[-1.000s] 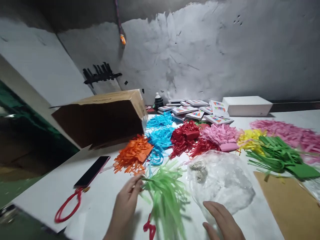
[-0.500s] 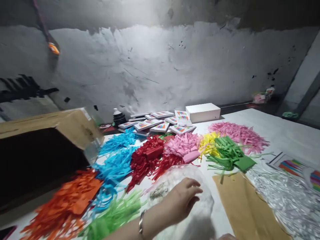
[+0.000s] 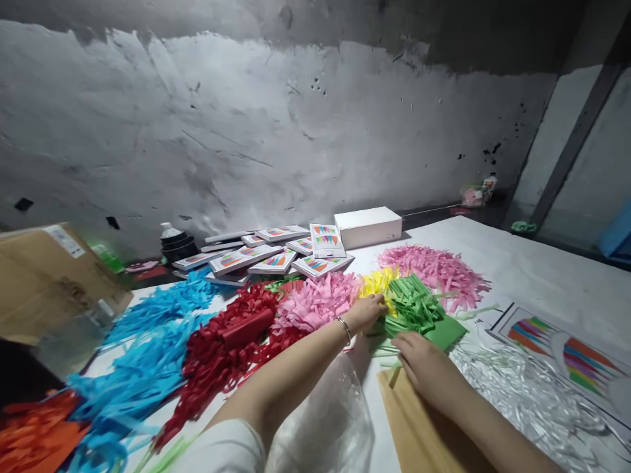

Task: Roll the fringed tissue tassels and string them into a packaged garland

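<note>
A bundle of green tissue-paper tassels [image 3: 418, 305] lies on the white table between my hands. My left hand [image 3: 367, 313], with a silver bangle at the wrist, has its fingers curled at the bundle's left side, beside the yellow tassels [image 3: 382, 281]. From the near side, my right hand [image 3: 422, 363] bends its fingers onto the loose green strips; its thumb is hidden. A clear plastic bag [image 3: 328, 420] lies under my left forearm. Beneath my right hand and forearm is a flat brown cardboard piece [image 3: 411, 433].
Pink [image 3: 318, 302], red [image 3: 229, 335], blue [image 3: 142, 361] and orange [image 3: 39, 430] tassels spread leftwards. Behind are printed boxes [image 3: 273, 261] and a white box [image 3: 368, 226]. Silver strips [image 3: 527, 394] and a printed sheet [image 3: 562, 355] lie right. An open carton [image 3: 64, 282] stands left.
My left hand has moved from above the plastic bag forward to the green bundle. My right hand has come in from the bottom edge to the same bundle. The view has turned right.
</note>
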`<action>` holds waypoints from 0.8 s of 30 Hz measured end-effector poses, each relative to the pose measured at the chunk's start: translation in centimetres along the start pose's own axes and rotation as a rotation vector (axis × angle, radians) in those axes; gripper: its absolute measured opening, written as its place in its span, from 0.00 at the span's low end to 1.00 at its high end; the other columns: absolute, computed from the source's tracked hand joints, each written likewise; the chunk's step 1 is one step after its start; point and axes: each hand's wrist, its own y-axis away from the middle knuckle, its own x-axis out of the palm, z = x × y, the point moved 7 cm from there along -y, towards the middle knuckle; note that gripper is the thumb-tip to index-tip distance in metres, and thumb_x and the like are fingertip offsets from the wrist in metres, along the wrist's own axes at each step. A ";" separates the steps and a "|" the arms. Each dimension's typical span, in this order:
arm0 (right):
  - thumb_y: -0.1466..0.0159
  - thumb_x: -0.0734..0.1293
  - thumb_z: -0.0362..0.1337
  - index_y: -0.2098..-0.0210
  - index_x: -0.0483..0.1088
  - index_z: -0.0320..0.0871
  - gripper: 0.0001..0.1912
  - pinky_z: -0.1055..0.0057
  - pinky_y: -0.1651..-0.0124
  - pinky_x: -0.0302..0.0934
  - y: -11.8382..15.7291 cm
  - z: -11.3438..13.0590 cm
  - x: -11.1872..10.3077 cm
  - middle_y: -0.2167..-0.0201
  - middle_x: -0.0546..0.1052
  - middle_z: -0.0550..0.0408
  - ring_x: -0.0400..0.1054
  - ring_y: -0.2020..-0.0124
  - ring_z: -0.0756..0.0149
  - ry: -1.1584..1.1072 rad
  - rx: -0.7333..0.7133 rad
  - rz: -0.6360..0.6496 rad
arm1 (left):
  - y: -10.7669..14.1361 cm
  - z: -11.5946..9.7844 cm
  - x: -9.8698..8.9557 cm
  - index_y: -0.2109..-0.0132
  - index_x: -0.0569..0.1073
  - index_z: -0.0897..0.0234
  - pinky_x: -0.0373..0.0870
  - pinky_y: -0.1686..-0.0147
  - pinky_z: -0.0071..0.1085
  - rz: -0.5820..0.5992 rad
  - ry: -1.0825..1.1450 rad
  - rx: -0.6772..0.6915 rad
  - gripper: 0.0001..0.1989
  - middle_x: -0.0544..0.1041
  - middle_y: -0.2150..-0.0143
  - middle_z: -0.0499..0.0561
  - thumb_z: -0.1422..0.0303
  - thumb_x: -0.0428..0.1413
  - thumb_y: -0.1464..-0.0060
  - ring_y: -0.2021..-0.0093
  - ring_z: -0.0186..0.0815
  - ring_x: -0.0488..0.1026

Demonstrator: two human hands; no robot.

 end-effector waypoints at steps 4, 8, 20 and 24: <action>0.31 0.68 0.38 0.47 0.70 0.41 0.15 0.53 0.45 0.67 -4.3 -5.5 3.0 0.47 0.74 0.49 0.70 0.48 0.58 0.094 0.098 0.125 | -0.8 1.3 -0.8 0.44 0.72 0.63 0.76 0.51 0.44 -0.037 0.009 0.021 0.14 0.74 0.44 0.57 0.63 0.56 0.34 0.50 0.42 0.75; 0.30 0.68 0.42 0.51 0.72 0.40 0.14 0.57 0.49 0.69 -4.3 -10.2 3.4 0.51 0.75 0.50 0.73 0.53 0.61 0.107 0.208 0.169 | 0.0 3.3 -4.3 0.44 0.72 0.63 0.76 0.51 0.45 -0.226 0.075 -0.037 0.15 0.74 0.44 0.56 0.63 0.56 0.34 0.50 0.42 0.76; 0.31 0.63 0.49 0.31 0.53 0.43 0.33 0.50 0.36 0.58 -2.3 -3.3 -8.7 0.33 0.62 0.40 0.58 0.33 0.51 -0.320 0.126 -0.497 | 13.1 -4.1 -17.7 0.62 0.75 0.65 0.73 0.53 0.36 -0.670 0.488 0.021 0.12 0.78 0.60 0.56 0.64 0.52 0.34 0.56 0.41 0.75; 0.29 0.62 0.46 0.52 0.71 0.47 0.13 0.71 0.58 0.71 -0.8 5.9 -12.0 0.59 0.80 0.52 0.77 0.59 0.63 -0.582 -0.095 -0.393 | 22.0 -10.7 -19.8 0.54 0.76 0.63 0.74 0.52 0.37 -0.599 0.692 0.031 0.14 0.79 0.55 0.59 0.58 0.53 0.35 0.53 0.44 0.77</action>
